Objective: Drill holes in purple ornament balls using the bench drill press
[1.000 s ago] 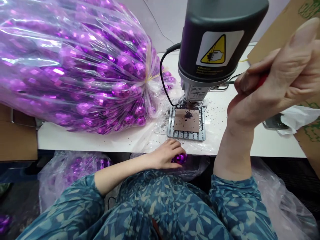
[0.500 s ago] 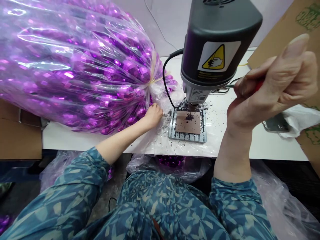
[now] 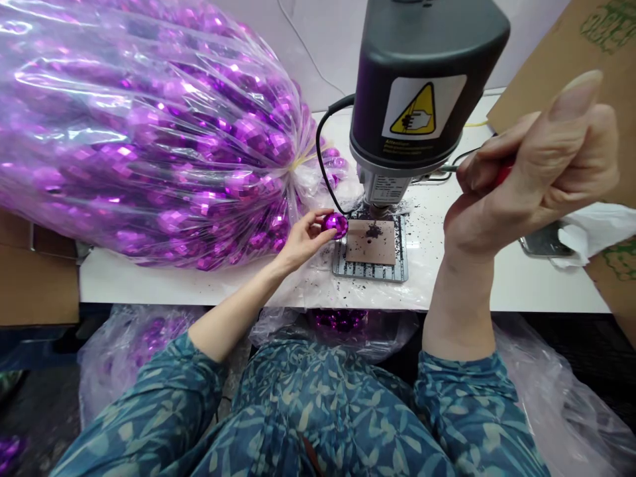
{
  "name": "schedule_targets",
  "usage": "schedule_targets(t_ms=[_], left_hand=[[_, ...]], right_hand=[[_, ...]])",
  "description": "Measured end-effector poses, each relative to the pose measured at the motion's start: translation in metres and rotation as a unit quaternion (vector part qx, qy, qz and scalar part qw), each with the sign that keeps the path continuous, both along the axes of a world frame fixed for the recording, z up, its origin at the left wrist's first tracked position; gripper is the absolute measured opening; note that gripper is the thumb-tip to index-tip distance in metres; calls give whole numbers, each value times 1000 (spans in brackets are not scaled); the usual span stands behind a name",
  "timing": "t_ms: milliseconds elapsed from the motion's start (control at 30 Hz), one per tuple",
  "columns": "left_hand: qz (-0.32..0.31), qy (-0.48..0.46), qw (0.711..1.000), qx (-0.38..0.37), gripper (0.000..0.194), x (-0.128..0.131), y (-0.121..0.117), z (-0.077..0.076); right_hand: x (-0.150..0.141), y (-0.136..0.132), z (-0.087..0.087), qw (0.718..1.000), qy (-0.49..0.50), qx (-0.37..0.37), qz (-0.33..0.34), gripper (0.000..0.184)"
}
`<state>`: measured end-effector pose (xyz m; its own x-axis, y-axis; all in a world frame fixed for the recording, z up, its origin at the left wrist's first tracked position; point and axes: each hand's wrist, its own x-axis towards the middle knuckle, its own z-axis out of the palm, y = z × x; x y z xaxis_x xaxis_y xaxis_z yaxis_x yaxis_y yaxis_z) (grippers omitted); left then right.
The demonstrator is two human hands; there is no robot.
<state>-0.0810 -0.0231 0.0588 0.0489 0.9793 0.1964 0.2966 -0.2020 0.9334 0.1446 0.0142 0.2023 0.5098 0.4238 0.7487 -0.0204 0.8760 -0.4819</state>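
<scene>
My left hand (image 3: 309, 236) pinches a shiny purple faceted ball (image 3: 336, 226) at the left edge of the drill press base (image 3: 338, 268). A brown square plate (image 3: 383, 253) with a small dark hole lies on that base, strewn with dark shavings. Above it stands the black motor housing of the drill press (image 3: 427, 59), with a yellow warning label; the bit is mostly hidden under it. My right hand (image 3: 536, 159) is closed round the red-handled lever (image 3: 504, 171) at the machine's right side.
A big clear plastic bag (image 3: 163, 146) of purple faceted balls, tied at its neck, fills the left of the white table (image 3: 546, 285). On the right lie a phone (image 3: 546, 242) and white tissue (image 3: 596, 232) beside a cardboard box (image 3: 541, 86). A black cable (image 3: 320, 142) loops beside the motor.
My left hand has come away from beside the bag's neck, moving right to the base, and a purple ball now shows in its fingers. My right hand stays on the lever.
</scene>
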Motion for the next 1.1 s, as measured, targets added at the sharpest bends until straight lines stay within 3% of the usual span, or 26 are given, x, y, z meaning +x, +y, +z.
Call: schedule_targets(t_ms=[100, 200, 467, 600, 867, 1100], left_hand=[[-10, -191, 974, -117, 51, 15, -7, -13], [-24, -232, 959, -160, 60, 28, -6, -21], [-28, -165, 983, -71, 64, 53, 13, -44], [-19, -127, 991, -41, 63, 60, 22, -48], [-19, 48, 998, 46, 56, 65, 21, -44], [-42, 25, 997, 51, 57, 66, 19, -52]], right_hand=[[1, 1, 0, 1000, -4, 0, -3, 52], [1, 1, -1, 1000, -10, 3, -12, 52], [0, -1, -1, 999, -26, -10, -18, 54], [-1, -1, -2, 999, -27, 15, -16, 51], [-1, -8, -2, 983, -120, -42, -133, 53], [-2, -15, -14, 996, -45, -9, -70, 55]])
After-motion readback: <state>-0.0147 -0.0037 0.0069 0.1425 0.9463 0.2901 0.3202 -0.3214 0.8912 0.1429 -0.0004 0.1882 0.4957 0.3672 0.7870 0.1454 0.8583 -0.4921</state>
